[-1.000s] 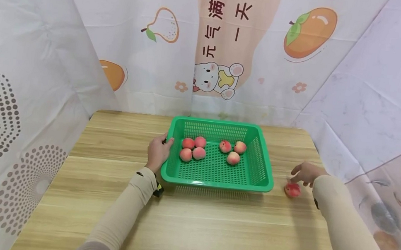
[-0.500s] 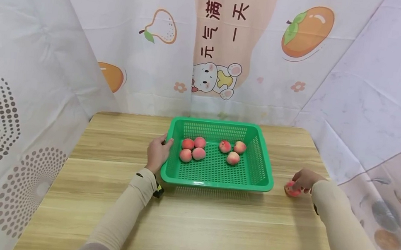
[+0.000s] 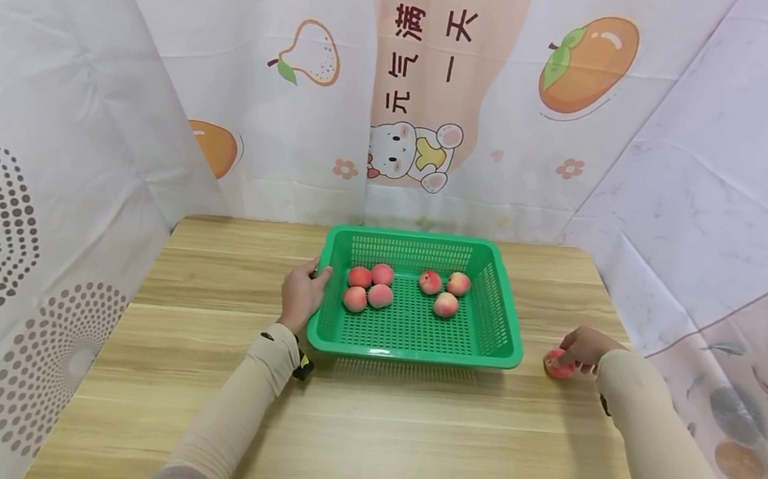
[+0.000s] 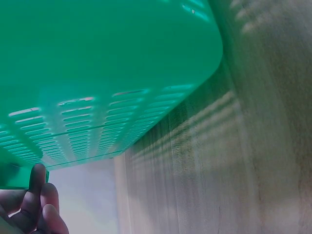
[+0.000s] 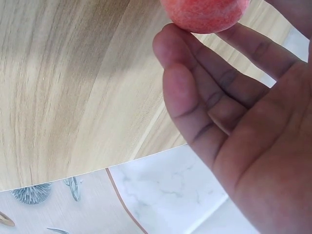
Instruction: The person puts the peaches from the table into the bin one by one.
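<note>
A green perforated plastic basket (image 3: 413,355) sits on the table with peaches in it: a tight cluster of several at its left (image 3: 380,296) and a trio at its right (image 3: 445,305). My left hand (image 3: 302,293) grips the basket's left rim, thumb on top; the left wrist view catches its fingers (image 4: 33,192) under the rim of the basket (image 4: 112,48). To the right of the basket, my right hand (image 3: 586,347) pinches a single red peach (image 3: 555,364) at table level. Close up in the right wrist view, this peach (image 5: 204,12) meets the fingertips and is partly cut off.
The wood-grain table (image 3: 416,443) extends in front of the basket and to both sides. Printed white curtains (image 3: 282,131) hang behind it and on the left and right. The table's right edge runs near my right forearm (image 3: 649,424).
My right hand has come down onto the single peach and now pinches it, after hovering just above it a second ago. The left hand and the basket stay put.
</note>
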Motion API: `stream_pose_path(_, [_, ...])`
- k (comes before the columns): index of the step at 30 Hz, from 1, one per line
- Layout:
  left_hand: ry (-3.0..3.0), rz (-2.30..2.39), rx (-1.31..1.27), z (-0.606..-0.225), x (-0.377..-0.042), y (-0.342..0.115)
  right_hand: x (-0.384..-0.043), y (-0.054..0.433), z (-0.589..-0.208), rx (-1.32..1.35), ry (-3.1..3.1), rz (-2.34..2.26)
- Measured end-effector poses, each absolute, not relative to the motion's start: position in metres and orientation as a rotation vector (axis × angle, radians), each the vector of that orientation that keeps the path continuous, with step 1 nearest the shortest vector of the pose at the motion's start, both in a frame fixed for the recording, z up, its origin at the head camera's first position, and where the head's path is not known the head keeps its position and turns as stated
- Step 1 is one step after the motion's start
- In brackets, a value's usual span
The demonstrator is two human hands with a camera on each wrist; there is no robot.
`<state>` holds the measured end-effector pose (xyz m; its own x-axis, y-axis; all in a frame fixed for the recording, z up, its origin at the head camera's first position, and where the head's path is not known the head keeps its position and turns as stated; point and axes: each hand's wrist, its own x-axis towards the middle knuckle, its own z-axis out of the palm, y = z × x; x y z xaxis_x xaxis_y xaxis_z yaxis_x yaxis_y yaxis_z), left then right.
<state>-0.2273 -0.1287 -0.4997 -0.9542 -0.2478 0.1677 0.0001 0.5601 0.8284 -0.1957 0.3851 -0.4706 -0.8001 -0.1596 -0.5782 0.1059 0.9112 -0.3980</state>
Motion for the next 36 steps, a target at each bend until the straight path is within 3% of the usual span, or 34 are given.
stream_pose_path(36, [-2.513, -1.365, 0.196, -0.5, -0.227, -0.129, -0.233, 0.363, -0.43, -0.133, 2.823, -0.457])
